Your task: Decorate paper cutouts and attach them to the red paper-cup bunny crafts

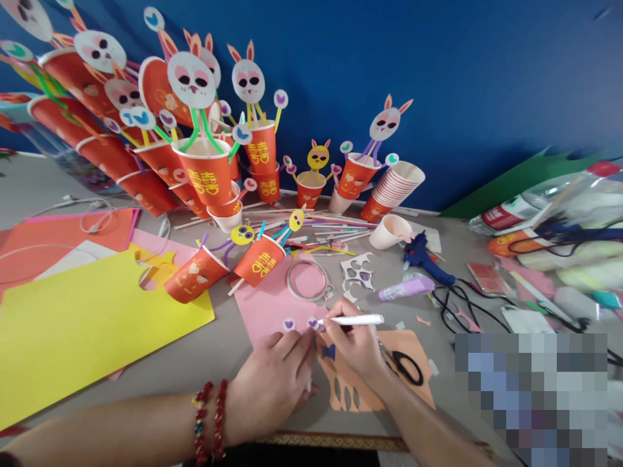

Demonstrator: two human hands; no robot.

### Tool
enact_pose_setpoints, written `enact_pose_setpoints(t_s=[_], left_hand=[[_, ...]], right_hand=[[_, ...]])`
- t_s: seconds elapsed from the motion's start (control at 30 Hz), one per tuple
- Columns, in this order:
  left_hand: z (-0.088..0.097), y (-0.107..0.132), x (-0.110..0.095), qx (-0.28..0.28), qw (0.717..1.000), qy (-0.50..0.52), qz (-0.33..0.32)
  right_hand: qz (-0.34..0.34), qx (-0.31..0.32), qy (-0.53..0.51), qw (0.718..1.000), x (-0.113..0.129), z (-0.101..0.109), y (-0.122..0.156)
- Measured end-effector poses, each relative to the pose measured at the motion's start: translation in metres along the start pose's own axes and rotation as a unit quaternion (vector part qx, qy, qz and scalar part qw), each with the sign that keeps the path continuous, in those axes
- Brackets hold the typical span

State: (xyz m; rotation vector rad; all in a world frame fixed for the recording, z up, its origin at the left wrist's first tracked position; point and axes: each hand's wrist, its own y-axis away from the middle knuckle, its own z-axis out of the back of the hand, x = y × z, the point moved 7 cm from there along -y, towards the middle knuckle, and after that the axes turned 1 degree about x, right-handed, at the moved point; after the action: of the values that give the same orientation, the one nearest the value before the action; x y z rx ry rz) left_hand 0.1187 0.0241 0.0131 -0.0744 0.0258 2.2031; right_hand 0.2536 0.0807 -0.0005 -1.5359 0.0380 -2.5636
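L hand: your L hand (277, 383), lower centre of frame, lies palm down, fingers loosely spread, gripping nothing. Fingertips rest on the pink sheet (265, 305), just below the left heart disc (289, 323).
R hand: your R hand (357, 347), just right of the L hand, fingers pinched tight round a white stick (353, 320). Pen or straw, can't tell.
Stick: lies approx. level, pointing left. Its tip meets the right heart disc (313, 322).
Discs: two small white rounds w/ purple hearts, side by side at the pink sheet's bottom edge, centre of frame.
Hands: close, nearly touching, not clasped.
Under R hand: orange sheet (360, 389) w/ oval cut-outs. Black-handled scissors (406, 366) lie on it, right of the hand.
Above discs: tape roll (306, 280) flat on the pink sheet.
Right of centre: purple glue stick (406, 287) lying flat. Blue glue gun (423, 256) just above it, black cord trailing right.
Lower left: big yellow sheet (73, 318), notch cut in its top edge.
Upper left to centre: bunny cups (209, 172), red paper cups w/ bunny faces on straws, crowded vs. the blue wall.
Between sheets: tipped cups (195, 279), two, on their sides.
Centre-right: cup stack (396, 185), leaning.
L wrist: red bead bracelets (209, 421).
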Motion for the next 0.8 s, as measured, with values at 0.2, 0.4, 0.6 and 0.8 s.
enact_pose_setpoints(t_s=[0.2, 0.4, 0.6, 0.8], left_hand=[[-0.0015, 0.0003, 0.0002, 0.005, 1.0, 0.001, -0.003], [-0.0004, 0.0004, -0.0002, 0.007, 1.0, -0.002, -0.007], [0.0003, 0.0008, -0.0007, -0.001, 1.0, -0.003, -0.005], [0.0008, 0.0002, 0.0002, 0.002, 1.0, -0.004, -0.003]], right_hand=[[0.014, 0.011, 0.018, 1.0, 0.0067, -0.0006, -0.0003], [0.024, 0.03, 0.045, 0.998, 0.0086, -0.0016, -0.0005], [0.028, 0.022, 0.044, 0.998, 0.0062, -0.0014, -0.0002], [0.019, 0.033, 0.05, 0.998, 0.0053, -0.0029, 0.0003]])
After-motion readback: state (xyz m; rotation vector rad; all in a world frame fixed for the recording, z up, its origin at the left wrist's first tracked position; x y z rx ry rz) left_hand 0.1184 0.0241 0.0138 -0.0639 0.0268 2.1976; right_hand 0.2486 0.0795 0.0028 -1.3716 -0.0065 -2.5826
